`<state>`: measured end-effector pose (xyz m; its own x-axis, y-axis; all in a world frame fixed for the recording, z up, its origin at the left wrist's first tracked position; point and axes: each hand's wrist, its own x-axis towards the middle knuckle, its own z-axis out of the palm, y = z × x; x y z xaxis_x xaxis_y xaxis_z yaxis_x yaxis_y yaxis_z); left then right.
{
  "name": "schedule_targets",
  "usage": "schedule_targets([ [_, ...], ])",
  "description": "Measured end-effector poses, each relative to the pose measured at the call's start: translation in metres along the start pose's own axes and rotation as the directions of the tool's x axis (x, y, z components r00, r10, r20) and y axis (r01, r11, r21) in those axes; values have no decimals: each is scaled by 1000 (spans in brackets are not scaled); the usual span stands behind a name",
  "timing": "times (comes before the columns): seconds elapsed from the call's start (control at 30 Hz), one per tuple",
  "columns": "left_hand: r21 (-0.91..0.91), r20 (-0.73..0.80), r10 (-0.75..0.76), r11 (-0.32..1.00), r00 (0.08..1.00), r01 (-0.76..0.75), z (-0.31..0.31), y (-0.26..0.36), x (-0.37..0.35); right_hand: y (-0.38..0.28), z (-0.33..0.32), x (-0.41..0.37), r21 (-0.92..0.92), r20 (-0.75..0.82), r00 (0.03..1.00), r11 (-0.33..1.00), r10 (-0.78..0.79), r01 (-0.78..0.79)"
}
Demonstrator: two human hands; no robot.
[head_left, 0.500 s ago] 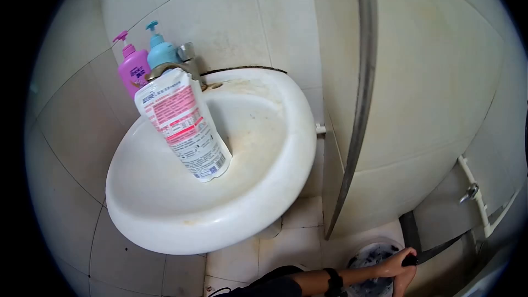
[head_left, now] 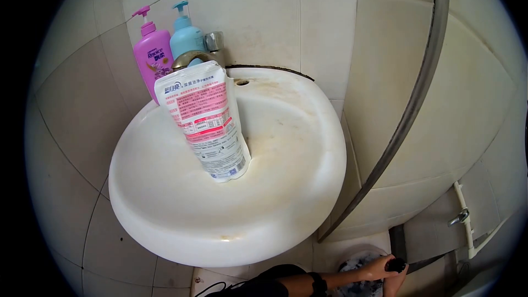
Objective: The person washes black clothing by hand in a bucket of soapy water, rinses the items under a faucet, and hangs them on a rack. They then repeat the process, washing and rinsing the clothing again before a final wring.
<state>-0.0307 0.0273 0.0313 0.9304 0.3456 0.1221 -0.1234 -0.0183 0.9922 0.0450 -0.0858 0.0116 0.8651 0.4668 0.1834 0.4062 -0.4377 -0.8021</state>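
Only the view has swung, shifting the sink (head_left: 275, 198) rightward; the left hand (head_left: 377, 268) stays curled on a dark item (head_left: 395, 265) by the tub (head_left: 364, 249), below the sink's front-right edge. Right hand's (head_left: 392, 284) grip: cannot tell.

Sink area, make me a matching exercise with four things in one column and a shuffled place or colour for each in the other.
Column one:
1. Rejoice bottle
2. Printed pouch
3. Tap
4. Wristband

Column two:
A. Black, on a forearm
B. Shiny metal
C. Pinkish purple
D. Inside the basin

Pairs: 1-C, 2-D, 3-B, 4-A.
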Motion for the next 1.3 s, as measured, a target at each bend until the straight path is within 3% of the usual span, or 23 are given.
schedule_targets([
  [0.17, -48, 20, 31, 998, 999, -30, -6, 8, 12, -12, -9, 6, 50, 15, 1000, 999, 1, -1],
  [0.23, 118, 75, -3, 993, 997, -6, -13, 17, 16, -10, -10, 5, 67, 24, 1000, 998, 6, -7],
  [0.33, 151, 168, -30, 989, 985, 4, -16, 24, 19, -17, -13, 1, 69, 83, 993, 994, 78, -84],
  [0.37, 178, 108, -34, 984, 994, 14, -8, 14, 19, -20, -20, 1, 37, 140, 980, 988, 145, -151],
  [0.4, 100, 173, -40, 995, 984, 23, 11, 0, 15, -10, -31, -15, 56, 82, 995, 997, 52, -57],
  [0.43, 35, 206, -71, 997, 976, 66, 10, -2, 13, 0, -27, -21, 164, 70, 993, 981, 98, -108],
  [0.47, 162, 333, -128, 984, 934, 78, 0, 10, 15, -12, -29, -27, 181, 69, 993, 978, 92, -103],
  [0.5, 102, 347, -27, 995, 937, -9, -4, -4, 12, -18, -28, -32, 19, 60, 997, 999, 39, -40],
  [0.53, -161, 372, 12, 986, 928, 52, -9, -10, 13, -25, -29, -33, 47, 102, 990, 994, 94, -99],
  [0.57, -54, 432, -49, 995, 900, 81, -33, -15, 18, -45, -24, -29, 92, 135, 982, 985, 131, -144],
  [0.63, 106, 357, -176, 983, 918, 148, -60, 4, 12, -44, -20, -34, 151, 190, 966, 968, 173, -203],
  [0.67, 71, 383, -77, 996, 920, 54, -75, -6, 18, -69, -23, -28, 204, 209, 963, 955, 171, -214],
  [0.7, 26, 357, -106, 994, 928, 104, -71, -5, 23, -50, -22, -22, 278, 173, 971, 938, 163, -207],
  [0.73, -7, 341, -221, 971, 914, 238, -95, 1, 13, -58, 7, -33, 341, 115, 966, 904, 233, -259],
  [0.8, -43, 336, -207, 971, 919, 234, -91, 5, 20, -55, 7, -27, 401, 183, 866, 769, 465, -498],
  [0.87, -76, 313, -171, 976, 934, 204, -76, 0, 32, -48, -4, -24, 495, 19, 850, 734, 526, -465],
  [1.0, 80, 302, -256, 967, 918, 243, -60, -56, 44, -8, -32, -32, 597, -107, 725, 627, 680, -500],
  [1.07, 689, 271, -440, 710, 856, 147, -62, -82, 42, 28, -16, -40, 683, -252, 773, 673, 582, -284],
  [1.1, 694, 277, -446, 705, 851, 144, -66, -105, 42, 31, -14, -42, 688, -254, 765, 667, 592, -287],
  [1.17, 748, 410, -239, 640, 880, -174, -68, -152, 31, 27, -15, -57, 825, -149, 691, 474, 707, -307],
  [1.2, 741, 421, -244, 648, 874, -176, -61, -156, 35, 29, -16, -59, 822, -156, 681, 476, 715, -312],
  [1.27, 762, 416, -192, 607, 889, -226, -50, -163, 35, 32, -13, -73, 927, 18, 653, 233, 757, -295],
  [1.3, 766, 432, -205, 597, 878, -238, -42, -167, 39, 41, -12, -79, 925, 19, 645, 232, 764, -301],
])
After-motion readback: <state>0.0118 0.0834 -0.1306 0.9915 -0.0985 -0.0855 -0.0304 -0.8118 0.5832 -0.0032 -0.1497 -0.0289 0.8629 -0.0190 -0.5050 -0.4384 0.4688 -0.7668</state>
